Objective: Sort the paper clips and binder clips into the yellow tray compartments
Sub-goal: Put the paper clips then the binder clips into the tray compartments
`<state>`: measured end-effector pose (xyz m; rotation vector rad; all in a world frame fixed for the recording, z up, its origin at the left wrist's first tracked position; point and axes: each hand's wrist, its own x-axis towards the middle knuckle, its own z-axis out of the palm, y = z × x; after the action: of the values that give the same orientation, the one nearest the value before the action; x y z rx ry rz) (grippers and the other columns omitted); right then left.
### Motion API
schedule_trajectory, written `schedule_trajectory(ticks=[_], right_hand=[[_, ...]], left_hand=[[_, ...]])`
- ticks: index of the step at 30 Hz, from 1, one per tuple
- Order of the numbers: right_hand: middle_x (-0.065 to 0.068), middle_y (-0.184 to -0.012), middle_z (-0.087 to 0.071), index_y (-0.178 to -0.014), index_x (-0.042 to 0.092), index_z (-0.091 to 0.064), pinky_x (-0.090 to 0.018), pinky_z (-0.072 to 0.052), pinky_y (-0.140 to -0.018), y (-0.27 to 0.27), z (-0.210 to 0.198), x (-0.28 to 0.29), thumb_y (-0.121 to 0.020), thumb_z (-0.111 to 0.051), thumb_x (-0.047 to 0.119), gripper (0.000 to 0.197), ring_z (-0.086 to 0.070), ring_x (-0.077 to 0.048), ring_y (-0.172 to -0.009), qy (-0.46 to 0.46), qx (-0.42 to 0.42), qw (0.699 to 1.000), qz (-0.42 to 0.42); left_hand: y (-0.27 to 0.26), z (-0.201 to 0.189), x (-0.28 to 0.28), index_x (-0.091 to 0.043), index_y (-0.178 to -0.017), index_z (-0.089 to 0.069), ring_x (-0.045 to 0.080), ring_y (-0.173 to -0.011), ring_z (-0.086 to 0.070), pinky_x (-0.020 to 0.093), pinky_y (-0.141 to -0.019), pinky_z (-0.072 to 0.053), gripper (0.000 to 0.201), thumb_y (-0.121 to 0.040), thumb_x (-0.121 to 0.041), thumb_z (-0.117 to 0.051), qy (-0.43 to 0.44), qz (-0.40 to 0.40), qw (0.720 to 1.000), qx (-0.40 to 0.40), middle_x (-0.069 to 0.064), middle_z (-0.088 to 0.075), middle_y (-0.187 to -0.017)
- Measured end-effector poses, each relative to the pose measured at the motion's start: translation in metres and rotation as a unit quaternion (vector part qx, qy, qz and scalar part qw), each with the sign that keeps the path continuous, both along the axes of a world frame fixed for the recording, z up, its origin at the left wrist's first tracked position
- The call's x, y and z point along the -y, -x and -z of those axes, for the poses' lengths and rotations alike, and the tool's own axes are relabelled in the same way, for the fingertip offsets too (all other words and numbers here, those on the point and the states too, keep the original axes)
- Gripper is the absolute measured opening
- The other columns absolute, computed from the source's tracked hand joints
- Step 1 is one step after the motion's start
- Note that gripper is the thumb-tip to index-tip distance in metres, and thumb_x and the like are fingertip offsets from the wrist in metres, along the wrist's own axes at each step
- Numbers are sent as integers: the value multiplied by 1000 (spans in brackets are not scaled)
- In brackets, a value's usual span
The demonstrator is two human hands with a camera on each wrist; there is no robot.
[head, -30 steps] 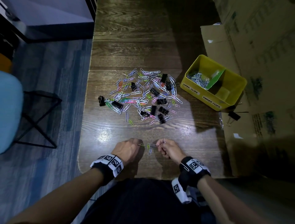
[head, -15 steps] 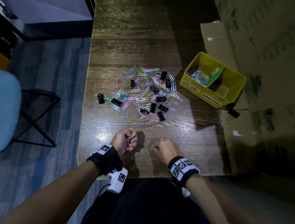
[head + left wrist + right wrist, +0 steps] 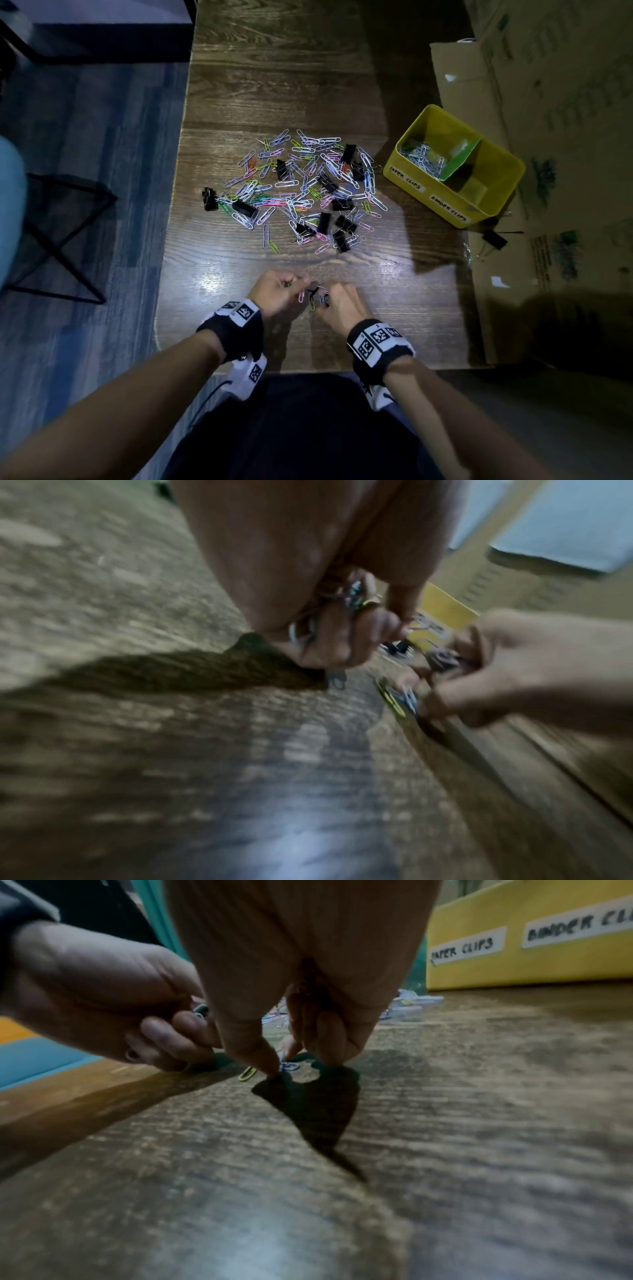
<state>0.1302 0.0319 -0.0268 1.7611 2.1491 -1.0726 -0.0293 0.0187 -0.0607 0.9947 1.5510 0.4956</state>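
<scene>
Dim scene — glare patch on table (image 3: 212, 282), hard shadows; wrist views motion-blurred, edges warped.

A dark wood-grain worktop (image 3: 274, 85) carries a mid-surface heap of coloured paper clips (image 3: 301, 192) mixed with black binder clips (image 3: 344, 224); the yellow tray (image 3: 428, 202) sits at its right edge.

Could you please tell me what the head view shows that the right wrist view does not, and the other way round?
Only the head view shows the tray's inside: silver paper clips left of a green divider, and the whole mixed pile. Only the right wrist view shows the right hand's fingertips pinching a clip on the table. Both show the yellow tray with its labels, the left hand holding paper clips, and a green paper clip lying between the hands.
</scene>
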Motion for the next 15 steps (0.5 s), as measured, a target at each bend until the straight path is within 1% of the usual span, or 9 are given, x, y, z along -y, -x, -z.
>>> schedule_trajectory(ticks=[2,4,5,7,10,11,13,14,15], right_hand=[[-19,-103,-63,-104,4,-59,-37,-50,-77,0,-2,3,-89,-50,15,20,-62,-34,-93,-23,3,999,-44],[-19,-107,-61,-103,4,-57,-39,-48,-80,-1,-2,5,-90,-47,15,20,-61,-35,-96,-41,2,997,-70],[-18,-105,-62,-102,5,-57,-38,-48,-80,-2,-2,5,-90,-46,17,20,-61,-35,-95,-47,-3,997,-64],[-16,-96,-63,-97,7,-57,-35,-47,-75,-7,1,5,-91,-44,21,21,-61,-33,-87,-51,-24,998,-30],[-8,-81,-58,-87,6,-54,-33,-40,-67,-19,8,2,-94,-40,16,18,-54,-24,-74,16,-110,992,65],[-5,-74,-52,-80,10,-50,-33,-37,-66,-24,10,1,-92,-39,15,18,-49,-21,-70,56,-156,980,113],[1,-67,-43,-69,17,-43,-30,-34,-63,-32,10,0,-81,-40,19,12,-42,-16,-65,123,-249,934,226],[2,-66,-43,-68,19,-42,-27,-34,-60,-35,11,-1,-75,-41,21,8,-41,-13,-62,149,-284,908,271],[2,-66,-44,-68,20,-43,-23,-33,-57,-38,11,-2,-75,-42,21,7,-41,-11,-60,169,-309,888,296]], left_hand=[[-3,4,3,-13,-58,-59,12,-43,-44,24,-50,-35,39,-90,-36,-57,-38,65,993,-91,4,-57,-53],[-7,3,7,-17,-61,-61,9,-45,-46,23,-52,-36,35,-92,-32,-55,-53,80,989,-115,3,-60,-58],[-8,3,9,-17,-61,-60,8,-45,-46,23,-51,-36,34,-93,-30,-54,-53,65,992,-96,2,-59,-57],[-11,1,11,-13,-64,-57,9,-42,-44,21,-46,-34,35,-95,-28,-50,-20,-10,1000,0,3,-57,-57],[-13,-3,12,-11,-68,-49,13,-34,-35,14,-34,-24,34,-98,-23,-41,53,-139,981,127,8,-57,-57],[-12,-4,11,-11,-67,-47,14,-32,-34,13,-33,-23,33,-98,-20,-40,69,-170,970,162,9,-58,-56],[-9,-7,9,-9,-64,-47,15,-31,-35,12,-33,-23,33,-96,-17,-44,87,-185,960,194,10,-58,-55],[-8,-8,8,-9,-62,-48,14,-31,-36,12,-33,-23,33,-94,-17,-48,90,-172,964,182,10,-57,-55],[-6,-10,8,-9,-60,-49,13,-32,-37,12,-34,-23,33,-92,-17,-53,90,-150,972,154,9,-55,-55]])
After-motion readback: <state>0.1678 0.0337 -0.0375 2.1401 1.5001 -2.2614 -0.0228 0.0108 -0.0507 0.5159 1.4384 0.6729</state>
